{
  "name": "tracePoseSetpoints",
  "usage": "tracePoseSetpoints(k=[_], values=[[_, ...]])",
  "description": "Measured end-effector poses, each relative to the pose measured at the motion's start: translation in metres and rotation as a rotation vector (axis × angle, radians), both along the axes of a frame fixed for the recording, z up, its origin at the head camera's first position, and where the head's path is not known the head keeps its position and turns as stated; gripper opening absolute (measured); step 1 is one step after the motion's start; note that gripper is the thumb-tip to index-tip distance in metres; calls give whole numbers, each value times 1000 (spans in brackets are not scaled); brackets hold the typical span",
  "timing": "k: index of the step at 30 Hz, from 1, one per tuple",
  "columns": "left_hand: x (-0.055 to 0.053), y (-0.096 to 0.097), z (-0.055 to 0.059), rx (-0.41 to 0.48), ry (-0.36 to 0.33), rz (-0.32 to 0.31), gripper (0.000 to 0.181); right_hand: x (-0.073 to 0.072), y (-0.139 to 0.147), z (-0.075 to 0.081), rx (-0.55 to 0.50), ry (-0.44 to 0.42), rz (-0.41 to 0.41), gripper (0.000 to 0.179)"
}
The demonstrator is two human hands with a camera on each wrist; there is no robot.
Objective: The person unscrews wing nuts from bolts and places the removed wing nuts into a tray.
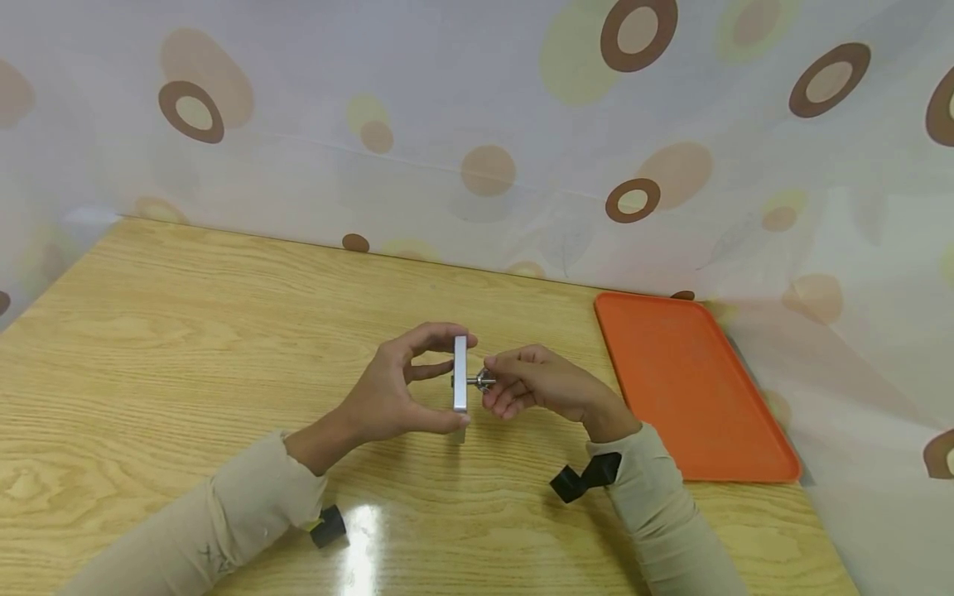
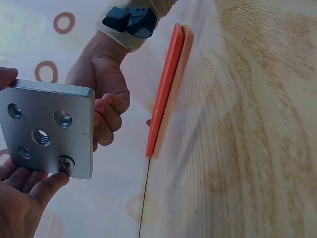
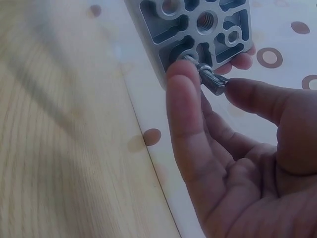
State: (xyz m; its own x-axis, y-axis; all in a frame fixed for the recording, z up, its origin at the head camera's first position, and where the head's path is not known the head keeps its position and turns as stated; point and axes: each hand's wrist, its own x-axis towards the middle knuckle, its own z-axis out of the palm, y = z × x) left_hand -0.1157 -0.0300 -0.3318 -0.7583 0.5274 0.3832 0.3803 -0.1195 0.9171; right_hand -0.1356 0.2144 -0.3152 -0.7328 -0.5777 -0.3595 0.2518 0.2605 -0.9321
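Observation:
My left hand (image 1: pixel 387 393) grips a square silver metal plate (image 1: pixel 460 372) by its edges and holds it upright above the table. In the left wrist view the plate's flat face shows several holes, and a bolt head (image 2: pixel 66 162) sits in one corner hole. The ribbed back of the plate (image 3: pixel 202 55) shows in the right wrist view, with the threaded bolt (image 3: pixel 214 84) sticking out of it. My right hand (image 1: pixel 547 385) has thumb and forefinger on either side of a wing nut (image 1: pixel 484 381) on that bolt. The fingers partly hide the nut.
An orange tray (image 1: pixel 693 389) lies at the right side of the wood-grain table (image 1: pixel 186 348). A patterned white curtain or sheet (image 1: pixel 417 108) hangs along the far edge and right side. Both wrists wear black devices (image 1: pixel 589 478).

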Motion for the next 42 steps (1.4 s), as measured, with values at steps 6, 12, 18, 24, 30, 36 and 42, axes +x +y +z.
tracePoseSetpoints(k=[6, 12, 18, 24, 30, 36, 42], values=[[0, 0, -1, -10, 1, 5, 75, 1, -1, 2, -10, 18, 5, 30], [0, 0, -1, -9, 5, 1, 75, 0, 2, 0, 3, 69, 33, 29], [0, 0, 0, -5, 0, -9, 75, -2, 5, -4, -22, 110, 57, 24], [1, 1, 1, -14, -12, -4, 75, -2, 6, -4, -79, 92, 68, 21], [2, 0, 2, -14, -8, -2, 76, -1, 5, -2, -40, 130, 59, 23], [2, 0, 3, -14, 5, -3, 75, -2, 5, -2, 33, 98, -9, 39], [2, 0, 2, -10, 9, -7, 75, -3, 1, -4, 49, -20, -28, 38]])
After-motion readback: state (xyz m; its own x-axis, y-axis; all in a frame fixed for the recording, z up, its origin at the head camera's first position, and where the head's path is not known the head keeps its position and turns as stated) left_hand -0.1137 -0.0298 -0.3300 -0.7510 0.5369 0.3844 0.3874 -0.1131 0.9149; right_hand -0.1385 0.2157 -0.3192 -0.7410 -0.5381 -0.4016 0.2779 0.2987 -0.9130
